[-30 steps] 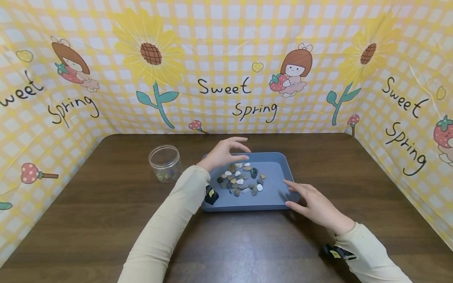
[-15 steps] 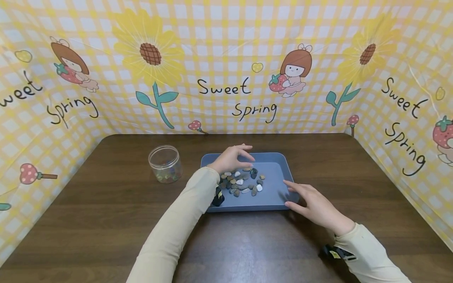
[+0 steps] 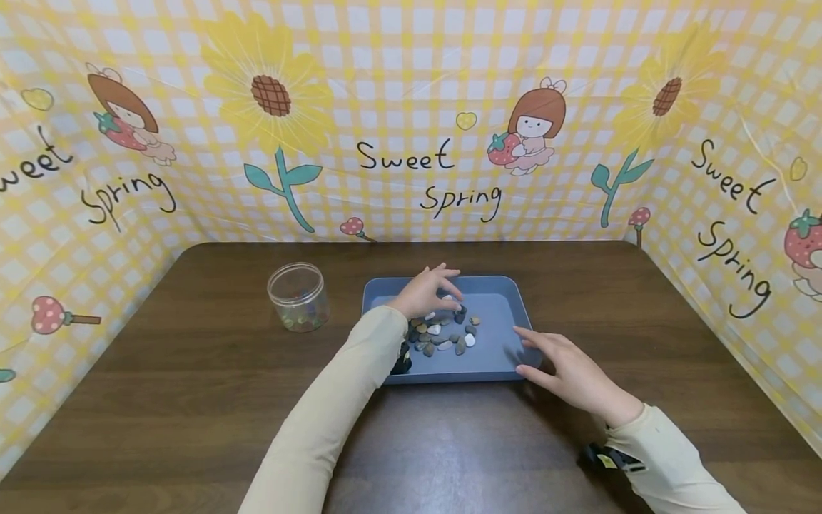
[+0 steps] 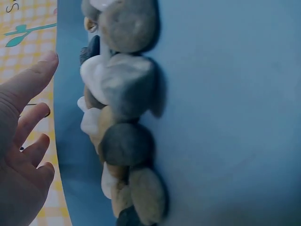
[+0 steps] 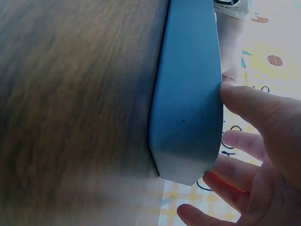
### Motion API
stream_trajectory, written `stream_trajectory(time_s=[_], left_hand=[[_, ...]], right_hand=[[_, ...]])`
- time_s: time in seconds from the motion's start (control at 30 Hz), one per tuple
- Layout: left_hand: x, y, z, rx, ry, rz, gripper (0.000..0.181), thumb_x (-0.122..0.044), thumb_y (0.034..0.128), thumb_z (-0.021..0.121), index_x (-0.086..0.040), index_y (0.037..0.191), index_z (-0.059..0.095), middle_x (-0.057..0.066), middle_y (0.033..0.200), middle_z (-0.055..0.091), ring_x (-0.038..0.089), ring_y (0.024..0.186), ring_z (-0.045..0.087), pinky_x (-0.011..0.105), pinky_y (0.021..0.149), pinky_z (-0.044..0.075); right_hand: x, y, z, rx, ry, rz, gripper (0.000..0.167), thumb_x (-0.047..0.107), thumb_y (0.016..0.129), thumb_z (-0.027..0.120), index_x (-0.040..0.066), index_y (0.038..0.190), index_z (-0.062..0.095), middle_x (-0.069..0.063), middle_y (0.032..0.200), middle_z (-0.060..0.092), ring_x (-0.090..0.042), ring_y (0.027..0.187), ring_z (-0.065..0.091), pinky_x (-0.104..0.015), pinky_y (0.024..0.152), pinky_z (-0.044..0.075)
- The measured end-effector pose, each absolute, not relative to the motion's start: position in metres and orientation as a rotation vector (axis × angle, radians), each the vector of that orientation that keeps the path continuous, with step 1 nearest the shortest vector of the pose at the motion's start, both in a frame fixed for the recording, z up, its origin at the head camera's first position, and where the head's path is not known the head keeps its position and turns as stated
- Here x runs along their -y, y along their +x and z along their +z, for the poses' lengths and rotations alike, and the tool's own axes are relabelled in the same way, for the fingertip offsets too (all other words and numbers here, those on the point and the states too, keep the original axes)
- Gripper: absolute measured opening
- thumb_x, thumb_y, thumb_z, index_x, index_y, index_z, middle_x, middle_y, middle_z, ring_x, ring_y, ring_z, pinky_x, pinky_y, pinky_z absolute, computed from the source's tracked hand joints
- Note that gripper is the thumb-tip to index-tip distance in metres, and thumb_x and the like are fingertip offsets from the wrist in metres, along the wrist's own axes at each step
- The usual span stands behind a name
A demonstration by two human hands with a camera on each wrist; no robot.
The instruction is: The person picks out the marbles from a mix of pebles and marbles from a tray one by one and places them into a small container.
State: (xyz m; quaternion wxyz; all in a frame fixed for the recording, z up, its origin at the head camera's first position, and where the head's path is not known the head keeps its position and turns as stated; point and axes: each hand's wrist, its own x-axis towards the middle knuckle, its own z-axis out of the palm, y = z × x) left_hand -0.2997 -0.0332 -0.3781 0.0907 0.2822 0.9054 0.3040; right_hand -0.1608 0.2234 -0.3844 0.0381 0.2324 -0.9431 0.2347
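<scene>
A shallow blue-grey tray (image 3: pixel 504 350) lies on the table, with many smooth pebbles (image 3: pixel 435 330) in white, tan, grey and dark tones clustered in its middle and left. Over the tray's back left part hovers my left hand (image 3: pixel 427 291). Its thumb and fingers stand apart, and nothing shows between them in the left wrist view. Just below its fingertips is a dark stone (image 3: pixel 460 314). My right hand (image 3: pixel 574 371) is at the tray's front right corner, fingers loosely spread; its thumb touches the rim in the right wrist view.
A clear lidless jar (image 3: pixel 298 296) stands left of the tray, with small greenish and blue pieces at its bottom. The brown wooden table (image 3: pixel 193 371) extends around both. A yellow checked cloth (image 3: pixel 411 86) with printed flowers hangs behind and at the sides.
My left hand has moved right and a little down over the tray, lowering toward the pebbles and covering some of them. My right hand has stayed put.
</scene>
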Motion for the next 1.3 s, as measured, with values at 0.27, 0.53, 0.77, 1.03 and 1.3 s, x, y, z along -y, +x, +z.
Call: stream_trajectory(time_s=[0.27, 0.53, 0.77, 1.03, 1.3], left_hand=[[0.0310, -0.3000, -0.3817, -2.718, 0.806, 0.881, 0.018, -0.020, 0.0839, 0.069, -0.012, 0.100, 0.074, 0.005, 0.151, 0.035, 0.027, 0.147, 0.010, 0.043, 0.120, -0.001], [0.0298, -0.2997, -0.3837, -2.771, 0.848, 0.782, 0.018, -0.021, 0.0841, 0.069, -0.013, 0.099, 0.074, 0.006, 0.151, 0.035, 0.030, 0.147, 0.012, 0.044, 0.120, 0.002], [0.0282, -0.2971, -0.3823, -2.796, 0.853, 0.708, 0.018, -0.020, 0.0841, 0.069, -0.013, 0.100, 0.074, 0.005, 0.151, 0.034, 0.031, 0.146, 0.014, 0.045, 0.120, 0.004], [0.0268, -0.2965, -0.3824, -2.834, 0.859, 0.614, 0.014, -0.021, 0.0832, 0.070, -0.015, 0.095, 0.075, 0.004, 0.152, 0.033, 0.031, 0.146, 0.015, 0.045, 0.120, 0.005], [0.0280, -0.2964, -0.3818, -2.813, 0.885, 0.645, 0.013, -0.020, 0.0836, 0.070, -0.013, 0.094, 0.075, 0.007, 0.152, 0.033, 0.032, 0.146, 0.014, 0.046, 0.120, 0.005]], right_hand=[[-0.2229, -0.1605, -0.3832, 2.907, 0.698, 0.729, 0.059, 0.030, 0.087, 0.064, 0.010, 0.139, 0.044, -0.013, 0.122, 0.062, -0.035, 0.120, 0.050, -0.054, 0.097, 0.042], [-0.2231, -0.1603, -0.3837, 2.909, 0.703, 0.713, 0.058, 0.029, 0.088, 0.064, 0.011, 0.139, 0.043, -0.012, 0.122, 0.062, -0.034, 0.120, 0.050, -0.054, 0.097, 0.042], [-0.2238, -0.1604, -0.3845, 2.909, 0.702, 0.707, 0.058, 0.029, 0.088, 0.064, 0.011, 0.139, 0.043, -0.012, 0.123, 0.062, -0.034, 0.121, 0.050, -0.054, 0.097, 0.042], [-0.2237, -0.1610, -0.3850, 2.909, 0.708, 0.705, 0.058, 0.030, 0.088, 0.064, 0.011, 0.139, 0.043, -0.012, 0.123, 0.062, -0.034, 0.120, 0.050, -0.054, 0.097, 0.042], [-0.2246, -0.1609, -0.3854, 2.911, 0.702, 0.710, 0.059, 0.031, 0.088, 0.063, 0.011, 0.139, 0.043, -0.013, 0.124, 0.061, -0.034, 0.121, 0.050, -0.054, 0.097, 0.042]])
